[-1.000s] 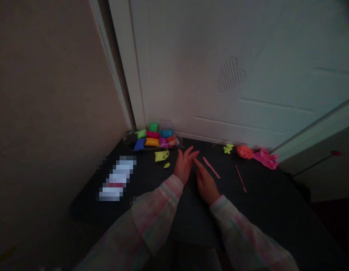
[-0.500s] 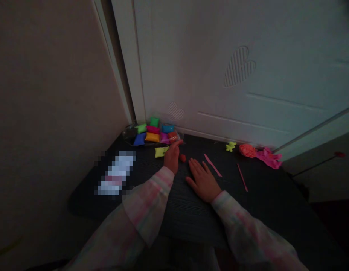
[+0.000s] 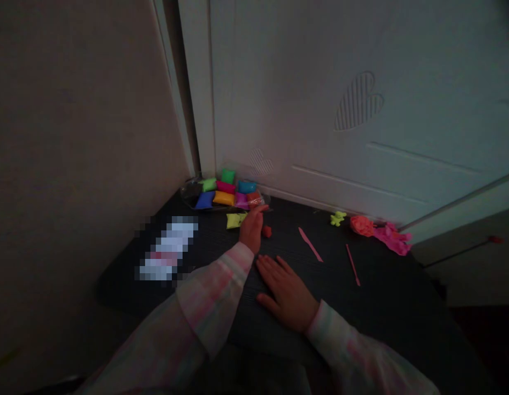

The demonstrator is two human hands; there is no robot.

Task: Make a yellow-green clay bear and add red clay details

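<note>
My left hand (image 3: 252,227) reaches forward over the dark mat (image 3: 361,323), fingers stretched toward a clear bag of coloured clay packets (image 3: 223,193) by the door. A yellow-green clay packet (image 3: 235,220) lies just left of that hand and a small red clay ball (image 3: 266,231) just right of it. The hand holds nothing that I can see. My right hand (image 3: 285,291) lies flat on the mat, palm down, fingers spread, closer to me.
Two pink plastic modelling tools (image 3: 310,244) (image 3: 352,265) lie to the right. Further right are a yellow-green clay figure (image 3: 337,218), an orange clay lump (image 3: 361,225) and pink clay pieces (image 3: 392,237). A white door (image 3: 340,109) stands behind, a wall on the left. The scene is dim.
My hands parted from the middle of the mat. The left hand went forward toward the clay packets, uncovering a red clay ball. The right hand slid back toward me and lay flat.
</note>
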